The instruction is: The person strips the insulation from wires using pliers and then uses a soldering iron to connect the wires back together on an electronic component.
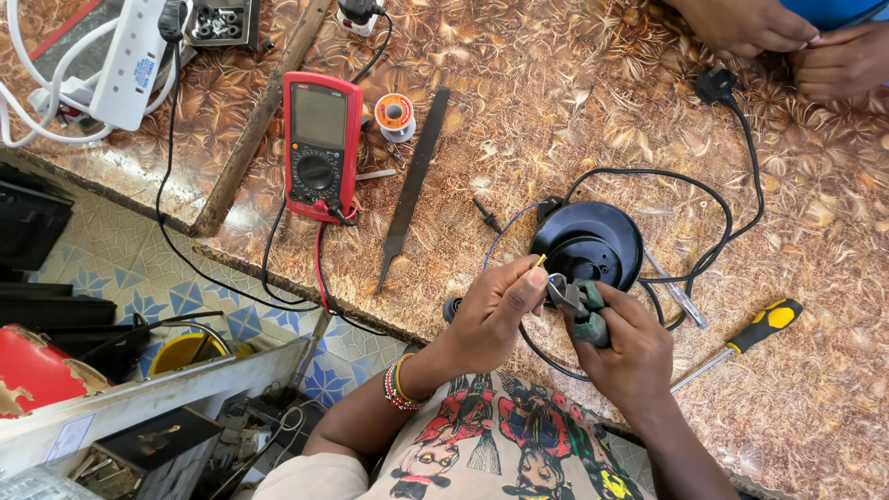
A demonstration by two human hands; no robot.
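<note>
Head view looks straight down on a patterned brown worktop, where the left hand is closed in a pinch on a thin wire with a yellow tip showing above the thumb, while the right hand is wrapped around the green-handled pliers, whose metal nose points at that wire. Both sit just in front of a round black base with a black cord looping away to a plug near another person's hands at the top right edge. A blue lead curves out from the base toward the pinch. Whether the plier nose is already biting the insulation or only touching it I cannot tell — the fingers cover the contact point. To do this step well, I would judge that the wire should be kept short and taut between the pinching fingers, so it does not bend away from the tool, and that the squeeze should be light enough to mark only the sleeve and not nick the strands; pulling along the wire's own line, not sideways, seems safest. The black-and-yellow screwdriver lies near the right wrist, a small tester screwdriver beside the base, and the red multimeter, solder reel and flat file lie well apart to the left — all clear of the working hands.
</note>
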